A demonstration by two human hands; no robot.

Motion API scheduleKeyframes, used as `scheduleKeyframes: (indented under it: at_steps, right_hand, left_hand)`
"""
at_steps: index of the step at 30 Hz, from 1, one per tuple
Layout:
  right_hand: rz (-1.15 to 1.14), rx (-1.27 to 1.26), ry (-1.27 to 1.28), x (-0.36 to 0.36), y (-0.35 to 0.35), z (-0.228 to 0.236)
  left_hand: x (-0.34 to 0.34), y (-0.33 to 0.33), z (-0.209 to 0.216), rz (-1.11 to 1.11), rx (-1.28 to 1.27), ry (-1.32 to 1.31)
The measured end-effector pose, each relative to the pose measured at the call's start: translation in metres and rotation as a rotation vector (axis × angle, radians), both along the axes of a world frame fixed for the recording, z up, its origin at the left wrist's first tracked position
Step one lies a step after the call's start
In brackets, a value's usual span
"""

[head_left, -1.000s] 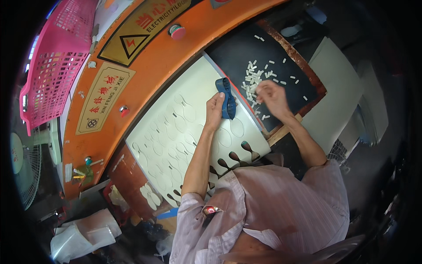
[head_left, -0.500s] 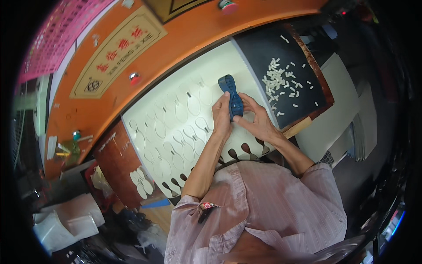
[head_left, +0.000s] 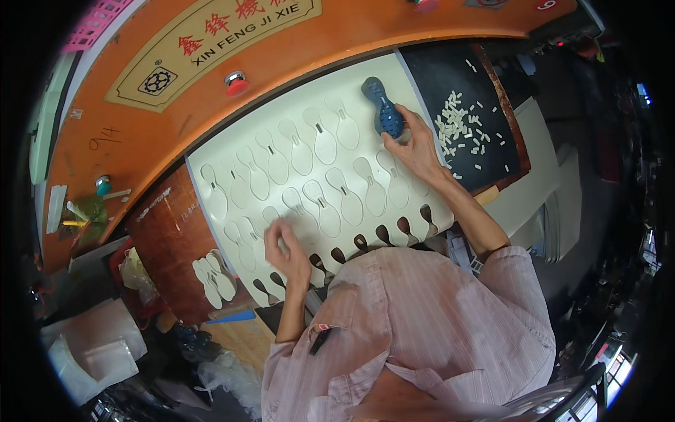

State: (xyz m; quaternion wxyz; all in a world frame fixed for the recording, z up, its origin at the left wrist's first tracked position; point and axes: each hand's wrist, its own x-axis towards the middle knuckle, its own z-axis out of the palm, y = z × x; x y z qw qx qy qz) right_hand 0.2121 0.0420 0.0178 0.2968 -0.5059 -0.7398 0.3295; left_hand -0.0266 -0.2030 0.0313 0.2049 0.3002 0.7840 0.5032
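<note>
A white sheet [head_left: 281, 133] stamped with several sole-shaped outlines lies on the machine bed in front of me. A blue sole-shaped cutting die [head_left: 382, 105] sits on its far right corner. My right hand [head_left: 416, 146] grips the die's near end with its fingertips. My left hand [head_left: 285, 246] is blurred with motion and hovers on the sheet's near left part, fingers curled, next to the dark cut-out holes [head_left: 365, 243] along the near edge. I cannot make out anything in it.
Small white strips [head_left: 460, 123] lie scattered on a black mat [head_left: 436, 67] to the right. An orange machine panel [head_left: 105, 162] with a red button [head_left: 237, 83] rises behind the sheet. Cut white soles [head_left: 214, 278] are stacked on a brown surface at the left; plastic bags [head_left: 91, 344] lie below.
My left hand let go of the blue die and swept down and left to the sheet's near edge. My right hand came off the white strips and stayed on the die.
</note>
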Motion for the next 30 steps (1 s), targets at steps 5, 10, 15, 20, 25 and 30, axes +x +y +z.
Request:
scheduleKeyframes:
  at_steps: [5,10,15,20,25,30]
  right_hand:
    - [0.072,0.048,-0.101,-0.017,-0.006,-0.009]
    - [0.066,0.032,-0.167,-0.024,-0.005,-0.007]
    - [0.094,0.055,-0.204,-0.023,-0.006,-0.007]
    - [0.077,0.047,-0.192,-0.027,-0.003,-0.014]
    - [-0.058,-0.022,-0.044,-0.017,-0.003,0.005]
    - [-0.282,0.193,0.335,0.011,0.041,0.071]
  left_hand:
    - [0.021,-0.08,-0.002,-0.12,-0.185,0.223]
    - [0.045,-0.102,-0.009,-0.06,-0.246,0.324]
    - [0.051,-0.108,-0.012,0.036,-0.33,0.308]
    - [0.046,-0.106,-0.018,0.057,-0.393,0.419]
    - [0.027,-0.091,-0.025,0.048,-0.212,0.475]
    - [0.0,-0.052,-0.027,0.031,-0.182,0.451]
